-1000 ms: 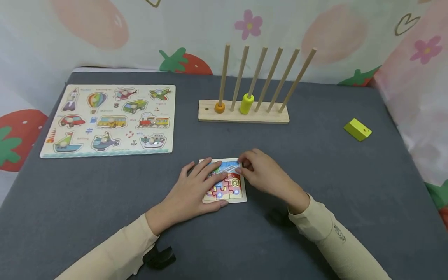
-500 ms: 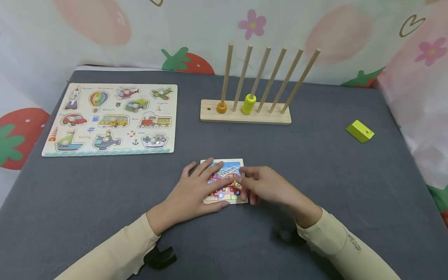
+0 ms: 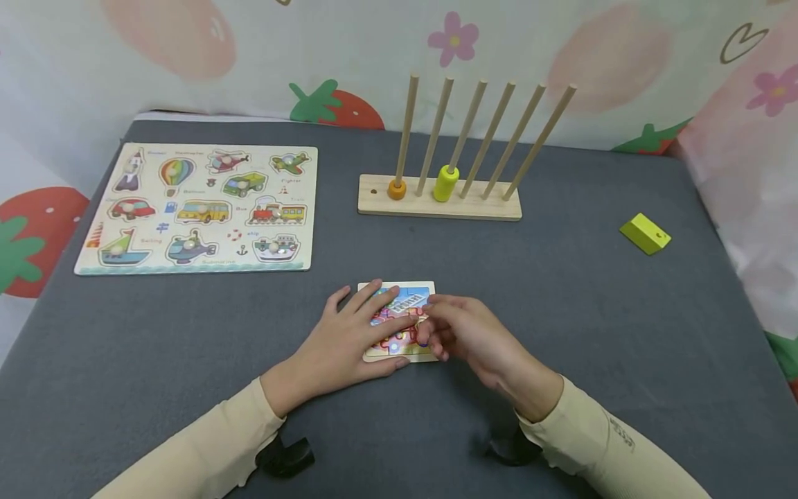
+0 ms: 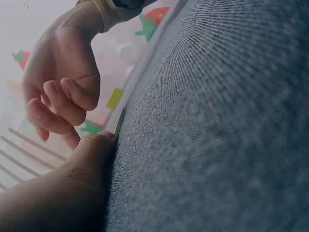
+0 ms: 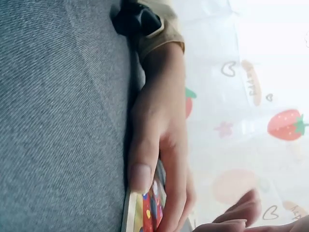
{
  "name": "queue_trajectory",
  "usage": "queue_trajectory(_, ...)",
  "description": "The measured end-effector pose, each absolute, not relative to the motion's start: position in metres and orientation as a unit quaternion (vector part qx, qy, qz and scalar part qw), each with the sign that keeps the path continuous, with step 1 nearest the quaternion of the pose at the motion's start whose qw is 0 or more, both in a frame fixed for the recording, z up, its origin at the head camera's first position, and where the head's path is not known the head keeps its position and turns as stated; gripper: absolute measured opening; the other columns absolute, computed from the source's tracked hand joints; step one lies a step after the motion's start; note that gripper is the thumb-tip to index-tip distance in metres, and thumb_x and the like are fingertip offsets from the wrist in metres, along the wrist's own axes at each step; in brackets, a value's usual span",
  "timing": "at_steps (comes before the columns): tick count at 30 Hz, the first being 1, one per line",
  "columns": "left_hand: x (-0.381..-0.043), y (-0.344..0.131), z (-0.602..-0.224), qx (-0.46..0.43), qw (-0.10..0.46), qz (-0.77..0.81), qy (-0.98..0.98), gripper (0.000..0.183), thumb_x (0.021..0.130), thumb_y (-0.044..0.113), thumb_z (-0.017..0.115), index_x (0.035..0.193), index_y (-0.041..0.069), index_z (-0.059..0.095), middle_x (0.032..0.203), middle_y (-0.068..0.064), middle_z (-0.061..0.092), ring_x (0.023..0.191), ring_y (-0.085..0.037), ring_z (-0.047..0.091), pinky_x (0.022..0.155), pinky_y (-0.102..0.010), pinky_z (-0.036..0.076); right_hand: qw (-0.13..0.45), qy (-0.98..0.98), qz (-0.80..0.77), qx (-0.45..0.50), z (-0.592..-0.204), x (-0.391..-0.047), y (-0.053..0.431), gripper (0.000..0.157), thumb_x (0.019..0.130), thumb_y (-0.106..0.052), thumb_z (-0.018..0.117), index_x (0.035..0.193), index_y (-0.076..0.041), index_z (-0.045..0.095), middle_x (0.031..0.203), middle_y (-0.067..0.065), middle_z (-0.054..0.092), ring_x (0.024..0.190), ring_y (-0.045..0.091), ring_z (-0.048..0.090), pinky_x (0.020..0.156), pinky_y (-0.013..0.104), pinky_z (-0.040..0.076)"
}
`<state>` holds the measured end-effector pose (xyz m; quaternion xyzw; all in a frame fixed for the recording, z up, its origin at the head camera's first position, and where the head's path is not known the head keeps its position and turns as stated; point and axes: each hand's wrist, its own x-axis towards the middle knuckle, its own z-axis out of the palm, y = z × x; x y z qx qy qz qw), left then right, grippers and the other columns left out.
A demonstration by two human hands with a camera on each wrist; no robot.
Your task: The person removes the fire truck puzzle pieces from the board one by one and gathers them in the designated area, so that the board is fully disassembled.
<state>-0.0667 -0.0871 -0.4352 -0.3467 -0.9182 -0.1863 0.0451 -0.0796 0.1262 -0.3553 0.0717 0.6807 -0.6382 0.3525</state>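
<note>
A small jigsaw puzzle (image 3: 408, 299) in a pale frame lies on the dark table, showing a white ladder on blue above red and pink pieces. My left hand (image 3: 349, 336) lies across its left part, fingers spread, thumb along the near edge. Over the puzzle's right side is my right hand (image 3: 480, 346), its fingers loosely bent and covering that edge. In the left wrist view the right hand (image 4: 63, 87) shows curled fingers with nothing visible between them. The right wrist view shows the left thumb at the puzzle's (image 5: 157, 208) frame.
A picture peg board (image 3: 206, 266) lies at the back left. Behind the puzzle stands a wooden base (image 3: 486, 209) with several tall pegs, bearing an orange bead (image 3: 396, 190) and yellow-green beads (image 3: 445, 184). A yellow block (image 3: 645, 233) sits at the right.
My right hand has come from the puzzle's upper right corner down over its right side, its fingers shifting as it turns. The left hand stays put. The head view has shifted slightly.
</note>
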Motion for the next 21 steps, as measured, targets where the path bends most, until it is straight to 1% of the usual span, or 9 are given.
queue_trajectory(4, -0.066, -0.087, -0.435, -0.345, 0.037, -0.181, -0.92, 0.058, 0.088, 0.062, 0.053, 0.141, 0.037, 0.047, 0.154, -0.003, 0.034, 0.145, -0.026, 0.021, 0.108, -0.06, 0.018, 0.333, 0.688, -0.639, 0.089, -0.358, -0.081, 0.128, 0.043, 0.101, -0.018, 0.041, 0.135, 0.007, 0.037, 0.068, -0.002, 0.058, 0.053, 0.009, 0.047, 0.056, 0.024, 0.043)
queue_trajectory(12, -0.067, -0.088, -0.435, -0.341, 0.032, -0.168, -0.924, 0.058, 0.089, 0.064, 0.05, 0.141, 0.039, 0.046, 0.155, -0.001, 0.033, 0.145, -0.025, 0.019, 0.108, -0.06, 0.018, 0.315, 0.702, -0.631, 0.095, -0.365, -0.085, 0.13, 0.04, 0.101, -0.016, 0.041, 0.134, 0.007, 0.042, 0.068, -0.001, 0.057, 0.055, 0.009, 0.047, 0.064, 0.027, 0.045)
queue_trajectory(18, -0.067, -0.087, -0.434, -0.335, 0.025, -0.172, -0.926, 0.059, 0.088, 0.066, 0.048, 0.14, 0.039, 0.047, 0.155, -0.001, 0.032, 0.146, -0.024, 0.018, 0.109, -0.059, 0.017, 0.308, 0.714, -0.621, 0.098, -0.369, -0.091, 0.132, 0.035, 0.101, -0.016, 0.041, 0.128, 0.005, 0.046, 0.07, 0.001, 0.057, 0.055, 0.011, 0.049, 0.062, 0.027, 0.045)
queue_trajectory(21, -0.066, -0.087, -0.435, -0.334, 0.024, -0.172, -0.927, 0.058, 0.089, 0.066, 0.048, 0.14, 0.039, 0.047, 0.155, -0.001, 0.033, 0.146, -0.024, 0.018, 0.109, -0.059, 0.017, 0.288, 0.757, -0.582, 0.075, -0.372, -0.097, 0.134, 0.032, 0.099, -0.018, 0.046, 0.123, 0.003, 0.048, 0.076, 0.004, 0.058, 0.059, 0.013, 0.052, 0.06, 0.028, 0.046)
